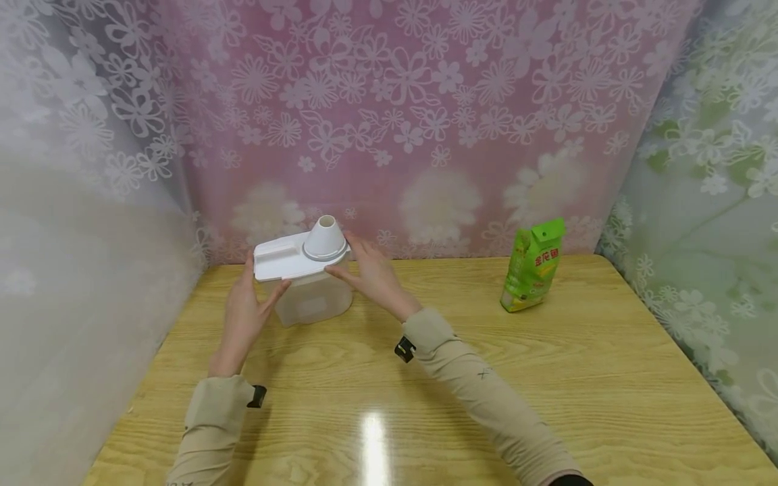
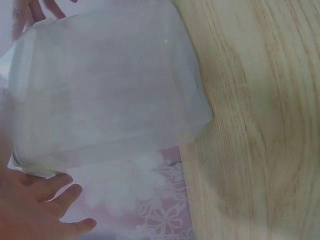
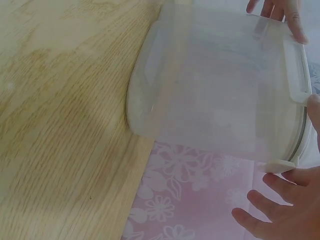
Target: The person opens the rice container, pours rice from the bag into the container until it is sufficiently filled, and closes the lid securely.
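Observation:
A translucent plastic storage container (image 1: 313, 300) stands at the back left of the table. Its white lid (image 1: 282, 263) carries a cone-shaped cap (image 1: 325, 237) with a hole on top. At the container's left end my left hand (image 1: 242, 314) grips the lid edge, thumb along the front. My right hand (image 1: 378, 278) holds the opposite end, with its thumb at the front rim and the fingers round the side. In the right wrist view, the fingers (image 3: 280, 190) lie beside a white clip (image 3: 279, 166) on the lid. No contents show through the container wall (image 2: 115, 85).
A green bag (image 1: 533, 266) with red lettering stands upright at the back right of the wooden table (image 1: 425, 405). Flowered curtains (image 1: 425, 121) hang behind the table and along both sides.

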### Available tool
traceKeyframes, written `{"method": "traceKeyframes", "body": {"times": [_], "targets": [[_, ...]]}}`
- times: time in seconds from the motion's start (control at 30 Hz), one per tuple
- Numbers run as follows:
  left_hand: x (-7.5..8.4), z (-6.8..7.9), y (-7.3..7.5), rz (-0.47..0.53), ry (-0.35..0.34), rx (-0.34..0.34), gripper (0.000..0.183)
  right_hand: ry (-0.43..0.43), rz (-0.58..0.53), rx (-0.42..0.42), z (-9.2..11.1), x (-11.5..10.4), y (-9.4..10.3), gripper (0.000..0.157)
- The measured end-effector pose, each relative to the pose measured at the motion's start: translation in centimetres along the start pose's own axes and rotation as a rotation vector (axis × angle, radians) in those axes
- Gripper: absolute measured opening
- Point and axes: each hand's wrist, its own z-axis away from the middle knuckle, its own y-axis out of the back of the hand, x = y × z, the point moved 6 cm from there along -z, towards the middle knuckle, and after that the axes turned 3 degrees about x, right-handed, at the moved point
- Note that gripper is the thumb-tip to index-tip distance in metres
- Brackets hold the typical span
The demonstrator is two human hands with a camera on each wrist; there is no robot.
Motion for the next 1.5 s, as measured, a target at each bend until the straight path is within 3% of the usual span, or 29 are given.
{"method": "traceKeyframes", "body": {"times": [0.27, 0.5, 1.13, 1.5], "targets": [[0.1, 0.0, 0.1, 0.011, 0.029, 0.017, 0.093, 0.007, 0.041, -0.005, 0.0, -0.6, 0.4, 0.087], [0.5, 0.0, 0.2, 0.004, -0.015, 0.027, 0.09, 0.019, 0.05, 0.003, 0.3, -0.6, 1.0, 0.087], [1.6, 1.2, -0.3, -0.02, 0.007, -0.035, 0.095, -0.004, 0.007, 0.038, 2.3, -0.1, 2.1, 0.082], [2.0, 1.6, -0.8, 0.001, -0.004, -0.023, 0.092, -0.018, -0.001, 0.076, 3.4, 0.3, 2.6, 0.084]]}}
